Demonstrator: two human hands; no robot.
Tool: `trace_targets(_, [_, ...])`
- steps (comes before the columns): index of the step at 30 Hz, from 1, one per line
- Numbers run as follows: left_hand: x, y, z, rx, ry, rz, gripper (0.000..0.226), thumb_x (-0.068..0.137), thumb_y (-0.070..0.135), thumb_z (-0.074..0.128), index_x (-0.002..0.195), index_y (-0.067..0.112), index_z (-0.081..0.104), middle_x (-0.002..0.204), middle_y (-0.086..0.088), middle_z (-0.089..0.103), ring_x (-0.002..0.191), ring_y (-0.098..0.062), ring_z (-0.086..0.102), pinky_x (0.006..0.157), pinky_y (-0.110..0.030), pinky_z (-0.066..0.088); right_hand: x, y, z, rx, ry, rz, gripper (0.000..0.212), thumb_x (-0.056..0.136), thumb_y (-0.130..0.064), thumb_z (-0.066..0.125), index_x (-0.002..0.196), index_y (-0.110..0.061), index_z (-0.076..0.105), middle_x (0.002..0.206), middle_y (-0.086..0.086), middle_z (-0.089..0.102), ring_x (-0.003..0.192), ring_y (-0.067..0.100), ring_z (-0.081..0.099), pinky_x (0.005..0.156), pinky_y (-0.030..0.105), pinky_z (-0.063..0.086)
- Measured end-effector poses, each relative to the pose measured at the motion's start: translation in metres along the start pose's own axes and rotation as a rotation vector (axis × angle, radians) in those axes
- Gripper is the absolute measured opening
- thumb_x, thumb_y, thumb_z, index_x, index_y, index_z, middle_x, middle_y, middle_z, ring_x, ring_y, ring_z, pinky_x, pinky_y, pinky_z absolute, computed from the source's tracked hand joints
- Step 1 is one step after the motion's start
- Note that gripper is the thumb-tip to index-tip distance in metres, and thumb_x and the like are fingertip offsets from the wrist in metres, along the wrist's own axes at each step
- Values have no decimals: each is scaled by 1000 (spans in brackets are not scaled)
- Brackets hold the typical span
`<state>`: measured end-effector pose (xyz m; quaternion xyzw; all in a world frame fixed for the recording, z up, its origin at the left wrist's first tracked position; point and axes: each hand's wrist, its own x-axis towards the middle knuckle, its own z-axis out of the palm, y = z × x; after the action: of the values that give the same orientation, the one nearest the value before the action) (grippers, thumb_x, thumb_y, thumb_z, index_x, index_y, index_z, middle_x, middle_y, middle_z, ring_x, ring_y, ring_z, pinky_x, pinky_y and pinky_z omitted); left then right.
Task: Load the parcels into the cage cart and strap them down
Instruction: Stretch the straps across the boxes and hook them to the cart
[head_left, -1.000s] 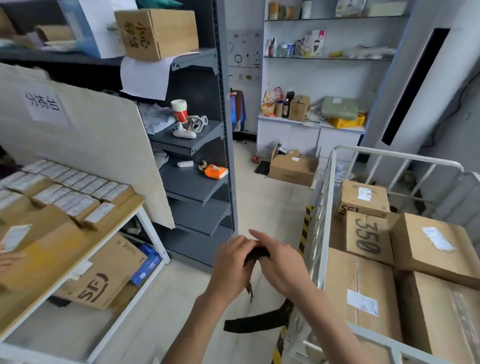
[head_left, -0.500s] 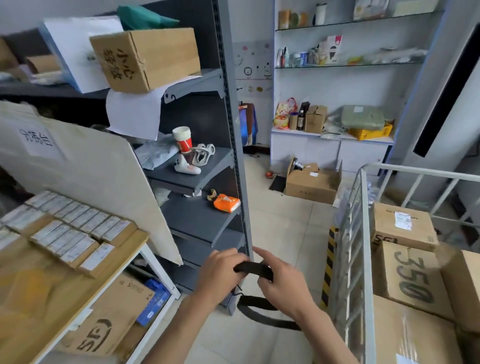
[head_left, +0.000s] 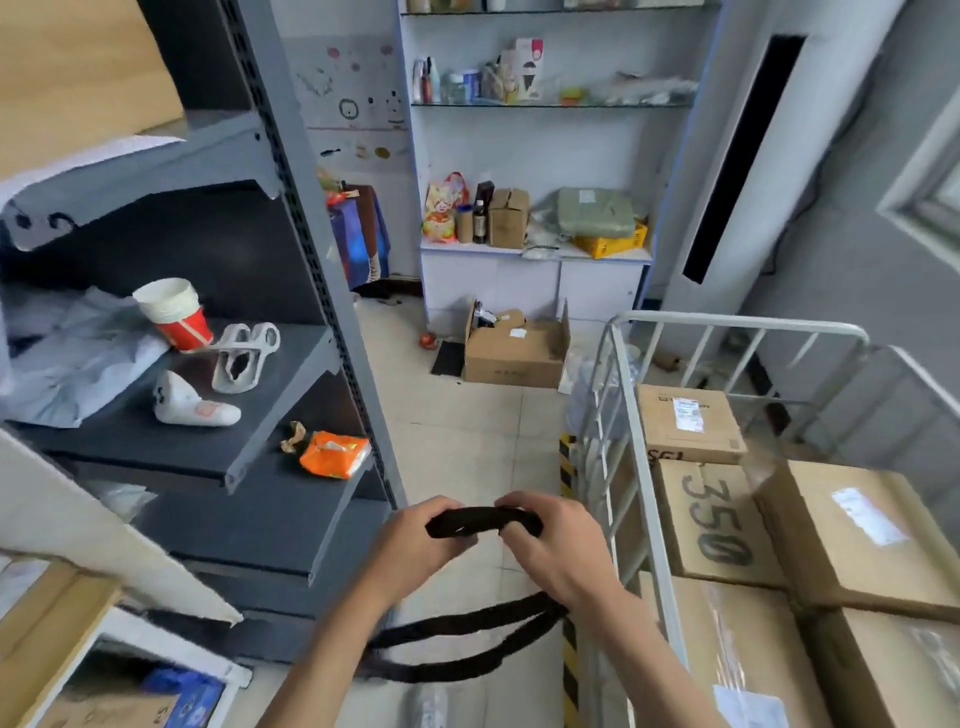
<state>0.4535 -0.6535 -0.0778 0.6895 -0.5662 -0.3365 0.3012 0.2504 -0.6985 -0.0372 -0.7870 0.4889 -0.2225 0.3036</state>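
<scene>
I see a storeroom with a pale tiled floor (head_left: 467, 441) and grey metal shelving (head_left: 291, 208) on my left. At right, the white tubular cage cart (head_left: 649, 499) holds brown cardboard parcels (head_left: 841, 540), one hand-marked "350" (head_left: 719, 525), another printed "SF" (head_left: 691, 426). My left hand (head_left: 415, 545) and right hand (head_left: 556, 545) have their fingers clamped on a black webbing strap (head_left: 480, 519), whose loop hangs below my wrists.

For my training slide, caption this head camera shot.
Both hands, left and right, grip a black strap beside the parcel-filled cage cart.
</scene>
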Motion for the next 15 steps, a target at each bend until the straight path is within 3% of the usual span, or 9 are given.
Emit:
trace_targets(3, [49,8,1,101,5,123,26,75,53,60,96,40,66,77,19,68,71,-5,63,64,-33,54,29,10,-7,-35,-6,28,24,84,-37,50,103,-34,64,79,-15,65,74,5,59,70,32,52])
trace_targets(6, [99,26,-8,247,37,343,25,76,47,55,102,45,56,78,27,64,72,-2,59,57,-20,45,62,6,-3,-37,-25,42,27,86,-57,45,103,-37,51,76,-17,62,72,4,59,69,28,50])
trace_targets(11, [184,52,-26,246,-178,463,30,80,41,60,111,41,62,98,20,71,87,-6,63,75,-32,54,124,14,-10,-97,121,161,32,93,-59,51,106,-30,58,83,-10,66,74,9,63,69,36,54])
trace_targets(15, [248,57,-26,100,-361,429,38,77,58,69,112,62,54,103,33,61,94,5,62,78,-21,55,156,35,-26,-70,217,224,24,92,-61,53,97,-38,58,76,-20,61,71,-1,59,58,19,44])
